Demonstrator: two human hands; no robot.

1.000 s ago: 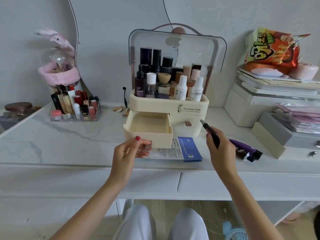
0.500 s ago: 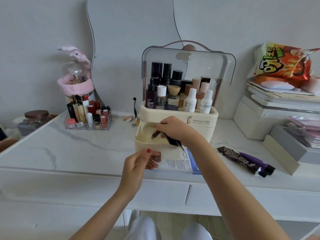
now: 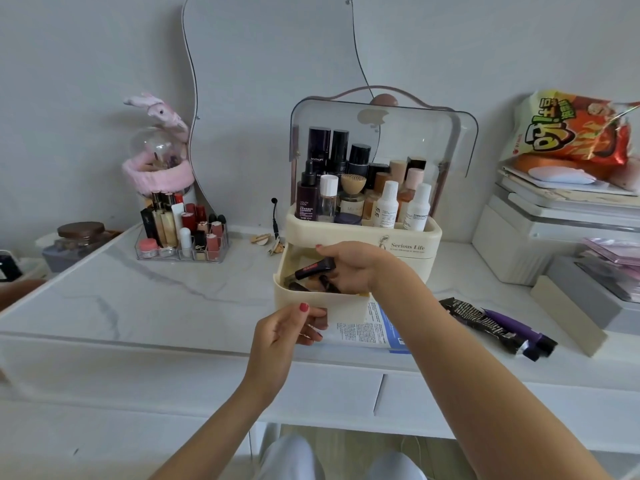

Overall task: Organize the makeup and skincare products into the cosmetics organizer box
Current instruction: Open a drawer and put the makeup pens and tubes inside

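Organizer (image 3: 398, 245) drawer (image 3: 341, 304) stands pulled out; her right hand (image 3: 353, 268) reaches into it, fingers closed around a dark tube (image 3: 313, 268). Left hand (image 3: 284, 332) pinches the drawer's front. Two tubes (image 3: 498, 325) lie on the white marble tabletop (image 3: 156, 299), against a grey wall (image 3: 86, 64).
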